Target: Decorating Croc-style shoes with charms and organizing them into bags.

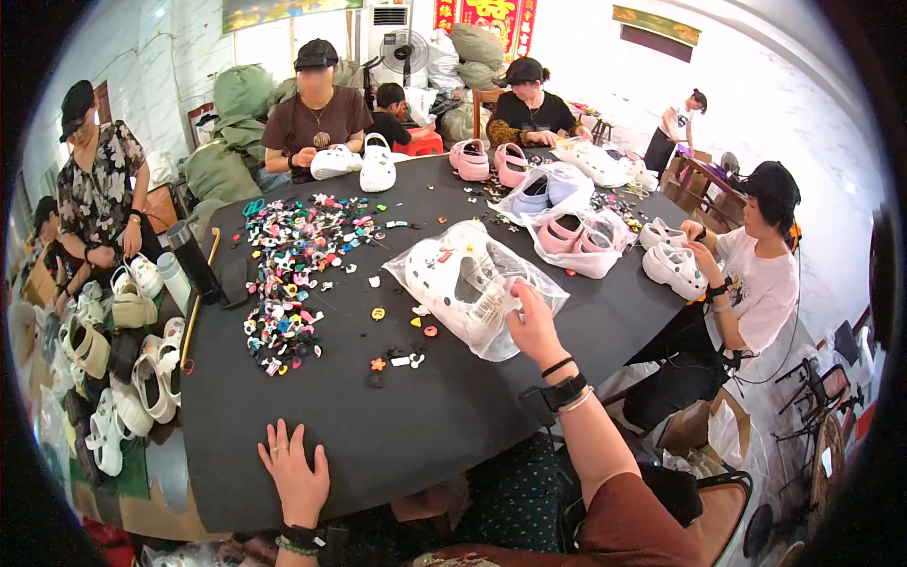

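At about seven o'clock the left hand lies flat and open on the black table, fingers spread, holding nothing, just inside the near edge. Above it, toward eleven o'clock, a wide scatter of small colourful shoe charms is spread loose, and a few stray charms lie near the centre; that heap looks largely unused, so most of the decorating seems left to do. At centre, the right hand rests its fingers on a clear plastic bag holding white clogs, which already carry some charms; whether the fingers pinch the film I cannot tell. This pair looks finished and bagged. Toward one o'clock more bagged pink clogs lie packed. Open black tabletop lies between the two hands, toward six o'clock.
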Demonstrator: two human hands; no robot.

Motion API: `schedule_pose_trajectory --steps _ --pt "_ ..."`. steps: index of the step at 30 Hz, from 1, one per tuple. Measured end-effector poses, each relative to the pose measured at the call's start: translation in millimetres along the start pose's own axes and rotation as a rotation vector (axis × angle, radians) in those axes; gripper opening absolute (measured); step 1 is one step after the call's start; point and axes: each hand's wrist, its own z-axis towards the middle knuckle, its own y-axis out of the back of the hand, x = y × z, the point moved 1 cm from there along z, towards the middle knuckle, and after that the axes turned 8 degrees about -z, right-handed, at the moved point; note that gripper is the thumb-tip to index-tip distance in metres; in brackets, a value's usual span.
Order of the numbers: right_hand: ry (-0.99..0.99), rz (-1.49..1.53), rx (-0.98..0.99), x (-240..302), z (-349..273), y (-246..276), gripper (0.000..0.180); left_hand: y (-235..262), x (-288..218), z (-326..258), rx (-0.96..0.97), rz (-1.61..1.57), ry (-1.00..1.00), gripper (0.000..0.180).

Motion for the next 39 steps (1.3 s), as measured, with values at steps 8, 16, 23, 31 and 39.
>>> schedule_pose_trajectory --steps 8,16,23,31,39 --pt "0.102 -0.191 0.239 -13.9 20.2 -9.2 0.055 -3.7 3.5 -1.6 -0.012 -0.010 -0.013 0.045" --pt "-0.119 -0.216 0.451 33.4 30.2 -2.3 0.111 -0.4 2.7 -2.1 -0.020 -0.017 0.000 0.045" --pt "-0.066 -0.537 0.405 31.0 36.9 -20.7 0.079 -0.3 -2.5 -0.8 0.004 -0.049 0.019 0.044" --pt "-0.013 -0.535 0.358 39.1 19.5 -25.1 0.073 2.2 0.0 -1.7 -0.030 -0.072 0.011 0.044" --pt "0.146 -0.453 0.112 14.2 4.9 -20.0 0.049 0.1 0.4 -1.3 -0.016 -0.057 0.016 0.045"
